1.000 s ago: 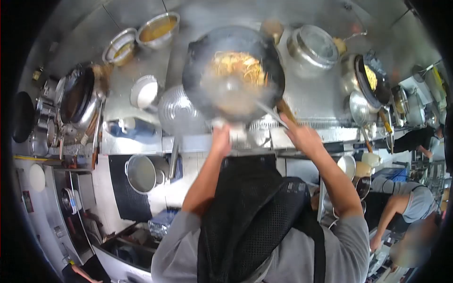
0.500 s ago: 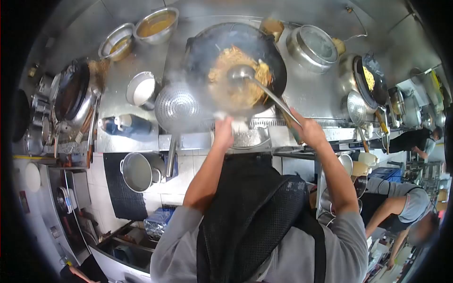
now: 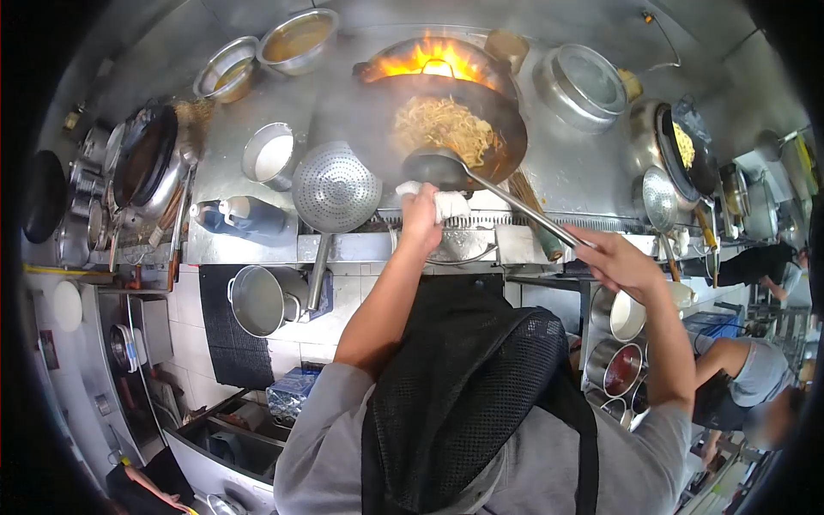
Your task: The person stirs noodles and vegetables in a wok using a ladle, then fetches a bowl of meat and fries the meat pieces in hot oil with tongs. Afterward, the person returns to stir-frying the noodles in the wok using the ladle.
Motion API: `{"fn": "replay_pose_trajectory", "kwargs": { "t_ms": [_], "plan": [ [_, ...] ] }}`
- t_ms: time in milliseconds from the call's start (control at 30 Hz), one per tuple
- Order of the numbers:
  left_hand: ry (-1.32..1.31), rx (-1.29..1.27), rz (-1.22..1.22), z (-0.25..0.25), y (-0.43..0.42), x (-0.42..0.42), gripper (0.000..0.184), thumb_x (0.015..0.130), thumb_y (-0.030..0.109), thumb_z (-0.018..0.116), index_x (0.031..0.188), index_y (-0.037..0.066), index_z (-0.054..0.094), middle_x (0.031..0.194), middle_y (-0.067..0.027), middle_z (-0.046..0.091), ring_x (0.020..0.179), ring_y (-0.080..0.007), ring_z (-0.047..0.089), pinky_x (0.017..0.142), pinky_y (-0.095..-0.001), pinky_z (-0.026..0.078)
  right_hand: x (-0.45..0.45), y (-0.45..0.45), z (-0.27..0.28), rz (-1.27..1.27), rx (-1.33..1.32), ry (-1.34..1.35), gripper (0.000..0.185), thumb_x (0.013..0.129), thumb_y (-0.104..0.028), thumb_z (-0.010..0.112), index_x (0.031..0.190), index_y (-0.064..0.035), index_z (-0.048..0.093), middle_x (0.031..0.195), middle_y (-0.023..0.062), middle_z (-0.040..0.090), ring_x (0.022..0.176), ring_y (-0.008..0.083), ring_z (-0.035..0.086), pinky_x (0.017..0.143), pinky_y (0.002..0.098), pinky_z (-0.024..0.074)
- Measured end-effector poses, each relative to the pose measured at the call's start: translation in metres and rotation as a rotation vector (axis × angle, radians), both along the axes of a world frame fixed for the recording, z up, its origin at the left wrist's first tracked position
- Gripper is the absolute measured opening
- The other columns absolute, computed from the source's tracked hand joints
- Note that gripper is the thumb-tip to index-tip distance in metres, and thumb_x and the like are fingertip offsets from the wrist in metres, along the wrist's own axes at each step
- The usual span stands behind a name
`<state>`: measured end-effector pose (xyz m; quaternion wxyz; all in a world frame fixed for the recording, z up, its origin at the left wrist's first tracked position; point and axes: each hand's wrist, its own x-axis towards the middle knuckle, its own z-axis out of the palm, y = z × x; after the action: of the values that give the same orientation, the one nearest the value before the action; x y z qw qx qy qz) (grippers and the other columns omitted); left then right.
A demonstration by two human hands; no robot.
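A dark wok [image 3: 506, 120] holds noodles [image 3: 446, 127] and is tilted toward me, with orange flames [image 3: 429, 62] rising behind it. My left hand [image 3: 421, 215] is closed on a white cloth [image 3: 450, 205] at the wok's near edge. My right hand [image 3: 620, 262] grips the end of a long metal ladle [image 3: 524, 209]. The ladle's bowl lies at the near side of the wok, beside the noodles. A perforated strainer [image 3: 337, 187] rests on the counter left of the wok.
Two metal bowls [image 3: 298, 41] stand at the back left. Nearer are a pot of white contents [image 3: 274, 156] and dark bottles [image 3: 253, 215]. A lidded steel pot [image 3: 584, 88] sits right of the wok. Another person [image 3: 740, 378] bends over at the right.
The wok has tilted and come nearer, baring flames behind it. The ladle has moved from the noodles to the near side, and my right hand has moved right and down.
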<state>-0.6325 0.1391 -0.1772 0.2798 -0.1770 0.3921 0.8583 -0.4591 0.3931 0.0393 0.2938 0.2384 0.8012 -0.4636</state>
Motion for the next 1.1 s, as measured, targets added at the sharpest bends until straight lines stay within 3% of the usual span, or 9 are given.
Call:
{"fn": "replay_pose_trajectory", "kwargs": {
  "t_ms": [133, 267, 367, 433, 567, 733, 800, 867, 1100],
  "plan": [
    [0.197, -0.092, 0.053, -0.111, -0.018, 0.063, 0.030, 0.093, 0.002, 0.055, 0.123, 0.000, 0.049, 0.110, -0.0106, 0.061, 0.098, -0.0235, 0.066, 0.086, -0.0404, 0.056, 0.013, 0.027, -0.148, 0.334, 0.538, 0.773, 0.051, 0.101, -0.034, 0.063, 0.149, -0.0219, 0.052, 0.078, 0.0089, 0.066, 0.050, 0.0108, 0.054, 0.050, 0.0308, 0.0494],
    [0.102, -0.162, 0.020, -0.059, -0.028, 0.070, 0.045, 0.093, -0.001, 0.056, 0.135, -0.002, 0.042, 0.121, -0.0110, 0.058, 0.108, -0.0221, 0.062, 0.096, -0.0393, 0.052, 0.021, 0.036, -0.069, 0.476, 0.432, 0.722, 0.049, 0.102, -0.034, 0.060, 0.148, -0.0197, 0.052, 0.075, 0.0124, 0.064, 0.050, 0.0129, 0.057, 0.051, 0.0321, 0.0500],
    [0.125, -0.142, 0.110, -0.028, -0.012, 0.019, 0.022, 0.093, 0.013, 0.061, 0.108, -0.004, 0.061, 0.101, -0.0122, 0.066, 0.093, -0.0218, 0.066, 0.080, -0.0403, 0.055, -0.018, 0.015, 0.032, 0.298, 0.264, 0.015, 0.048, 0.104, -0.032, 0.057, 0.148, -0.0154, 0.052, 0.068, 0.0124, 0.060, 0.047, 0.0142, 0.056, 0.049, 0.0336, 0.0482],
    [0.080, -0.074, 0.019, 0.024, -0.005, -0.010, 0.017, 0.095, 0.018, 0.058, 0.085, 0.005, 0.061, 0.073, -0.0069, 0.064, 0.071, -0.0249, 0.070, 0.071, -0.0409, 0.060, -0.033, 0.008, 0.015, 0.288, 0.319, 0.042, 0.048, 0.104, -0.031, 0.054, 0.148, -0.0114, 0.051, 0.073, 0.0165, 0.064, 0.056, 0.0196, 0.062, 0.058, 0.0370, 0.0518],
    [0.066, -0.211, 0.032, -0.080, -0.027, 0.049, 0.020, 0.096, 0.007, 0.058, 0.115, 0.003, 0.053, 0.101, -0.0119, 0.065, 0.089, -0.0278, 0.071, 0.080, -0.0422, 0.060, -0.017, 0.031, -0.089, 0.389, 0.444, 0.606, 0.047, 0.103, -0.026, 0.057, 0.146, -0.0104, 0.052, 0.101, 0.0264, 0.071, 0.086, 0.0340, 0.068, 0.087, 0.0412, 0.0511],
    [0.078, -0.195, -0.029, -0.040, -0.038, 0.051, 0.025, 0.087, 0.002, 0.061, 0.112, -0.004, 0.058, 0.101, -0.0132, 0.065, 0.092, -0.0253, 0.069, 0.080, -0.0419, 0.059, -0.015, 0.038, 0.010, 0.463, 0.336, 0.156, 0.047, 0.103, -0.027, 0.059, 0.148, -0.0172, 0.053, 0.079, 0.0121, 0.065, 0.051, 0.0123, 0.047, 0.057, 0.0340, 0.0484],
    [0.070, -0.138, 0.028, 0.018, -0.019, 0.017, 0.013, 0.092, 0.010, 0.058, 0.096, -0.001, 0.061, 0.091, -0.0119, 0.066, 0.074, -0.0267, 0.070, 0.068, -0.0433, 0.059, -0.032, 0.025, 0.016, 0.447, 0.386, 0.195, 0.047, 0.102, -0.028, 0.060, 0.148, -0.0195, 0.053, 0.076, 0.0159, 0.066, 0.050, 0.0201, 0.053, 0.058, 0.0363, 0.0490],
    [0.077, -0.064, -0.019, 0.000, -0.016, -0.014, 0.012, 0.092, 0.010, 0.058, 0.094, -0.001, 0.061, 0.090, -0.0117, 0.066, 0.072, -0.0258, 0.069, 0.066, -0.0432, 0.059, -0.043, 0.027, -0.044, 0.448, 0.417, 0.440, 0.048, 0.100, -0.026, 0.062, 0.146, -0.0141, 0.054, 0.103, 0.0251, 0.071, 0.090, 0.0392, 0.071, 0.085, 0.0439, 0.0544],
    [0.195, -0.197, -0.032, -0.117, -0.043, 0.062, 0.031, 0.090, 0.002, 0.061, 0.120, 0.003, 0.051, 0.104, -0.0122, 0.065, 0.095, -0.0266, 0.071, 0.081, -0.0422, 0.061, -0.004, -0.003, -0.167, 0.166, 0.537, 0.891, 0.051, 0.095, -0.019, 0.070, 0.144, -0.0188, 0.056, 0.093, 0.0248, 0.070, 0.077, 0.0443, 0.068, 0.066, 0.0505, 0.0543]
  ]
}}
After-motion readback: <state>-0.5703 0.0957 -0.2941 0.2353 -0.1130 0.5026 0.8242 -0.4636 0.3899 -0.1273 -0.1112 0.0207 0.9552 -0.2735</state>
